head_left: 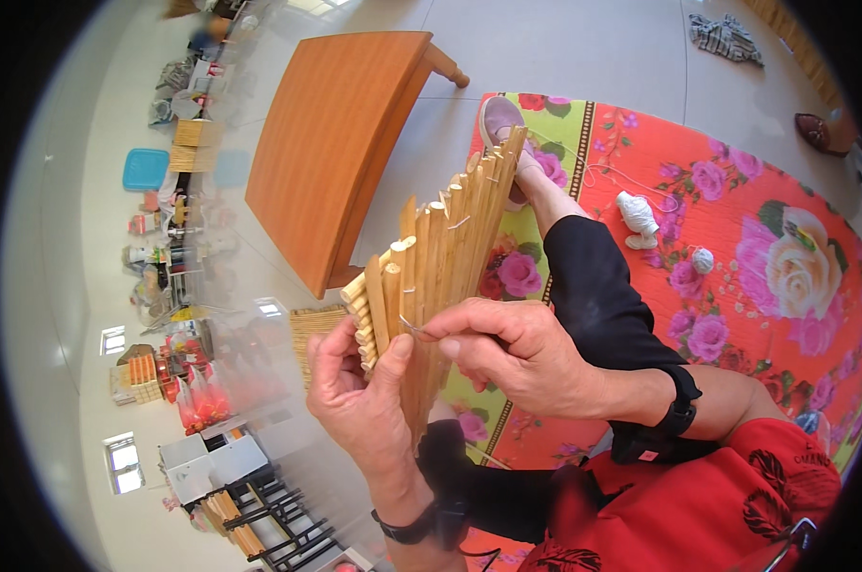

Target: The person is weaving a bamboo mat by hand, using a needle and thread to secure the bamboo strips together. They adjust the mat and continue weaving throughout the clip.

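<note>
A row of pale wooden sticks (442, 238), bound side by side with thin white string, slants up from my hands toward my outstretched foot. My left hand (362, 396) is closed around its near end, the thumb pressed against the sticks. Just right of that thumb, my right hand (521, 353) pinches a thin strand (409, 326) close to the sticks. Whether this is string or wire I cannot tell. Short round stick ends (359, 315) jut out above my left fingers. The lower part of the row is partly hidden behind my hands.
A brown wooden table (345, 143) stands at the upper left. Beneath my legs lies a red floral mat (631, 153), with a large white string ball (638, 214) and a small one (702, 260) on it. Black racks (278, 524) and assorted goods line the left side.
</note>
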A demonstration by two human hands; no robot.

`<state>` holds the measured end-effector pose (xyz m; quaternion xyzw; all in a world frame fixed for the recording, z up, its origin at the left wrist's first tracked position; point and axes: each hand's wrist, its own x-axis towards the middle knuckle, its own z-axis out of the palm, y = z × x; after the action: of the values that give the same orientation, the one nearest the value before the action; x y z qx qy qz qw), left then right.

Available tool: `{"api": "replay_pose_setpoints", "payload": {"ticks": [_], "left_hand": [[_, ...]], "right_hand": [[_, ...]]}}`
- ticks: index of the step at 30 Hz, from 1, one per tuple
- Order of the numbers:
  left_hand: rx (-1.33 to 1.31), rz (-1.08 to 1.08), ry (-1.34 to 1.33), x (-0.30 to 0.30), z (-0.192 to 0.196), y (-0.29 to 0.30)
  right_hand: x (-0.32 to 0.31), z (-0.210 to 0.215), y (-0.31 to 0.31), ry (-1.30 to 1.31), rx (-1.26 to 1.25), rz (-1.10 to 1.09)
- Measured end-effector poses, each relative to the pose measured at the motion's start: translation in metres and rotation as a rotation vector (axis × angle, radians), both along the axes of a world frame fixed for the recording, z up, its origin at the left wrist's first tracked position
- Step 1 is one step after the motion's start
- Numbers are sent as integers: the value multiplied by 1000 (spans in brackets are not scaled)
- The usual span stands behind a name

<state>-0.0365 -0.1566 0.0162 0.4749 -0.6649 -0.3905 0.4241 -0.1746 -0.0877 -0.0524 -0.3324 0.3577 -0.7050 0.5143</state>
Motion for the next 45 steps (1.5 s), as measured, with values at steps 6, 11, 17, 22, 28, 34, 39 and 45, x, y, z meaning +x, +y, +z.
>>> {"api": "replay_pose_setpoints", "payload": {"ticks": [6, 11, 17, 22, 28, 34, 39, 45], "left_hand": [[34, 21, 33, 2, -2, 1], [28, 18, 30, 3, -2, 1], [-52, -4, -34, 2, -3, 3], [-207, 10, -221, 5, -13, 18], [-424, -66, -372, -11, -25, 49], [-459, -122, -451, -25, -36, 87], [-499, -195, -344, -28, -53, 106], [-406, -312, -289, -25, -58, 112]], "right_hand": [[1, 1, -1, 7, 41, -7], [2, -2, -3, 29, 21, -23], [1, -2, -2, 53, -3, -40], [-2, -2, 11, -42, 57, 54], [-6, -11, 38, -129, 56, -12], [-24, -35, 76, -182, 88, 58], [-37, -51, 97, 27, -7, 4], [-43, -48, 119, -19, 152, 12]]}}
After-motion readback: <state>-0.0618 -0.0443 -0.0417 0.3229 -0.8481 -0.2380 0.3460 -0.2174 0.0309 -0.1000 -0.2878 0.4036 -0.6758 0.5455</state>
